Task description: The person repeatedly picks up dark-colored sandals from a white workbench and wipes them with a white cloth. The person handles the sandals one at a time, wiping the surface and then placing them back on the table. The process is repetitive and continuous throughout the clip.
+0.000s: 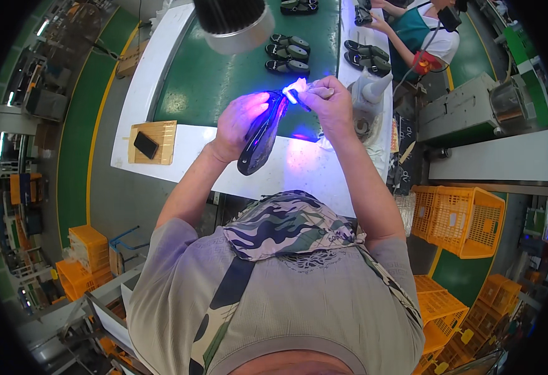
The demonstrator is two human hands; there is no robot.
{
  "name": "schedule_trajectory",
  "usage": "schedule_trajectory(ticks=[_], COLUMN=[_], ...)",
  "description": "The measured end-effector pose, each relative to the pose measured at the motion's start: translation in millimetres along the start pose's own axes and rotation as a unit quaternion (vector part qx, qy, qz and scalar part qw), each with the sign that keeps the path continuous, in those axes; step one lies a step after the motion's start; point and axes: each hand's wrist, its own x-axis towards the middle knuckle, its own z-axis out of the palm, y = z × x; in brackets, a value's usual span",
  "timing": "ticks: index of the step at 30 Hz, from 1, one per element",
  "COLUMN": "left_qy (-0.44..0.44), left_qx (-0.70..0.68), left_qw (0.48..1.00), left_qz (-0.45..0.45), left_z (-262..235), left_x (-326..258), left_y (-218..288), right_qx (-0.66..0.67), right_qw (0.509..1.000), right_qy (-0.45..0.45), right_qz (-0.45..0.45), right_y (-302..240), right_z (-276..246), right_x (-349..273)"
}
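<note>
My left hand (235, 128) is closed round a black sandal (260, 142), held tilted above the near edge of the table with its sole end toward me. At the sandal's far end, my right hand (333, 109) pinches a small whitish piece (321, 92), perhaps cloth, against the straps. Bright violet-blue light falls there and washes out the detail, so the exact contact cannot be made out. Above and beyond my hands hangs a black lamp with a silver rim (239, 34). Several more dark sandals (288, 53) lie in pairs on the green belt, past my hands.
A green conveyor belt (205, 81) runs away between white table edges (192, 147). A phone (146, 145) rests on a wooden board at left. At right stand a white bottle (372, 87) and another sandal pair (368, 57). A co-worker (421, 37) handles footwear farther off. Yellow crates (458, 219) stand right.
</note>
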Motion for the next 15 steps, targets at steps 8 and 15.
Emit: schedule_trajectory(ticks=[8,15], left_qy=[-0.019,-0.127], left_qx=[0.036,0.032], left_qw=[0.998,0.979], left_qz=[-0.054,-0.154], left_z=[-6,8], left_x=[-5,-6], left_y=[2,-3], right_qx=[0.06,-0.034], right_qw=[0.995,0.996], right_qy=[-0.065,-0.075], right_qz=[0.051,0.043], right_y=[-3,-27], right_z=[15,16], right_x=[-14,-14])
